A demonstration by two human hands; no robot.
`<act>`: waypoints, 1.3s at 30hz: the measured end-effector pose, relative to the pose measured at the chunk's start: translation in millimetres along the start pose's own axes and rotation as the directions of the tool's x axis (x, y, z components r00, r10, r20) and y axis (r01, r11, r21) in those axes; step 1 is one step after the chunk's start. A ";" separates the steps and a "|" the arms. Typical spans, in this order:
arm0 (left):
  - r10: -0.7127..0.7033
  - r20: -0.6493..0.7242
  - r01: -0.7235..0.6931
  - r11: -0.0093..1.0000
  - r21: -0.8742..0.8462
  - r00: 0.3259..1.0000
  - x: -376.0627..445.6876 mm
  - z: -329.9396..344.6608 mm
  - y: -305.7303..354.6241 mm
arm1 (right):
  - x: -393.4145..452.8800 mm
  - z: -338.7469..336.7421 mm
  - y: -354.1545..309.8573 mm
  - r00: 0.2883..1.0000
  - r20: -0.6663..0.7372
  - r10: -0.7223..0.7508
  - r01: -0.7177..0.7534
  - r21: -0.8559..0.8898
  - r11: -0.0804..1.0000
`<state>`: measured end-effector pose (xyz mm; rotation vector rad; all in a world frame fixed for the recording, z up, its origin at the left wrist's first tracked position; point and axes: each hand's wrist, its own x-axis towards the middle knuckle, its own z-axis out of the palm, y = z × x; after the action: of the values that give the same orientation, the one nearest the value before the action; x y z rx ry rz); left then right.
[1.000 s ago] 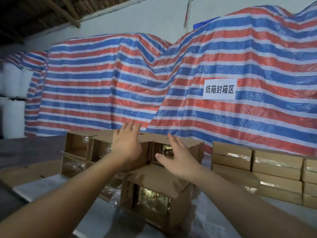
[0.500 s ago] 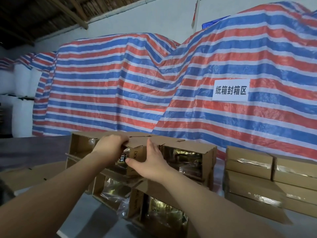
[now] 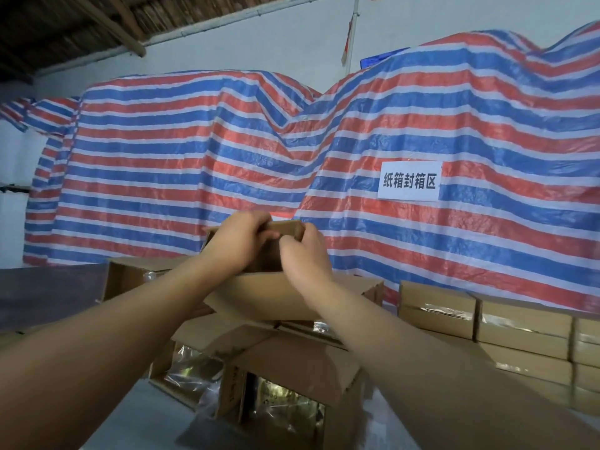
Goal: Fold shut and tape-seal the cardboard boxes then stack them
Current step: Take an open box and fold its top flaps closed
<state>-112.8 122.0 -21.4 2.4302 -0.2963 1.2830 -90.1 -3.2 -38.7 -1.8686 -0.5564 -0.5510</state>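
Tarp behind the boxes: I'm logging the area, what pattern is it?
The tarp has red, blue and white horizontal stripes, clearest in the head view.

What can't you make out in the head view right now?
- Held box: its contents and far side, hidden by left hand and right hand.
- Open boxes below: packets inside blurred, partly covered by forearms.
- Goods under the striped tarp: fully covered.
- Sealed stack: cut off by the right edge.
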 end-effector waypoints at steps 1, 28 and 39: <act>0.003 -0.001 -0.003 1.000 -0.016 1.000 4.8 -1.3 12.1 | -1.1 -14.8 -3.9 1.000 0.001 0.012 -0.012 0.027 1.000; 0.235 0.672 -0.142 0.971 -0.191 0.702 -66.8 145.3 307.8 | -181.1 -336.2 92.5 0.710 0.055 0.702 -0.704 0.063 0.707; 0.282 0.621 -0.093 0.943 -0.318 0.732 -56.0 138.6 296.8 | -195.5 -335.5 100.7 0.696 0.065 0.715 -0.715 0.159 0.681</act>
<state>-145.4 -204.9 -71.2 2.5641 -0.8701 0.3376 -220.7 -374.0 -118.4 -1.7373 0.1642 0.0317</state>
